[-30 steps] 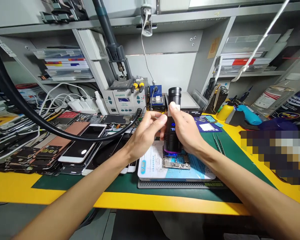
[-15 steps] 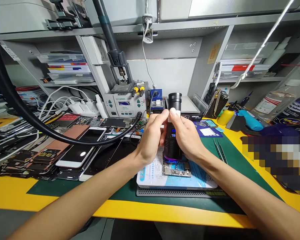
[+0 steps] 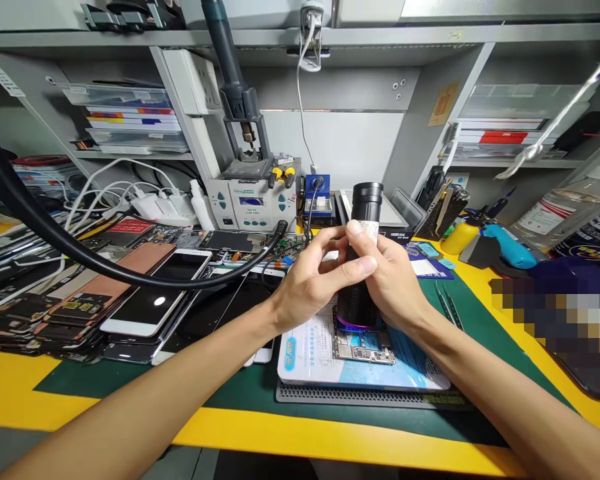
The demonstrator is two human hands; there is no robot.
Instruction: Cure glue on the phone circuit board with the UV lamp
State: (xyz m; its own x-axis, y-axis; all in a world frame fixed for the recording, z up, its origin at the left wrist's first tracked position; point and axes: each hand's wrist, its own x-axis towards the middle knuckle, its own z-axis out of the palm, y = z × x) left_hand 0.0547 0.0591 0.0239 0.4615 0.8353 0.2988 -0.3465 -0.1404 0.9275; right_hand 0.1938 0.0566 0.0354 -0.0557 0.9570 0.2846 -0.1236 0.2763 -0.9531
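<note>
Head view; lamp within right grip.

The person's left forearm, toward eight o'clock, and right forearm, toward four o'clock, were bare along their visible length. Each tapered to a slim wrist and broadened away from it. The left hand and right hand were likewise bare, with slender fingers. The right thumb showed a short nail. A dark shape near six o'clock could not be confirmed as clothing.
</note>
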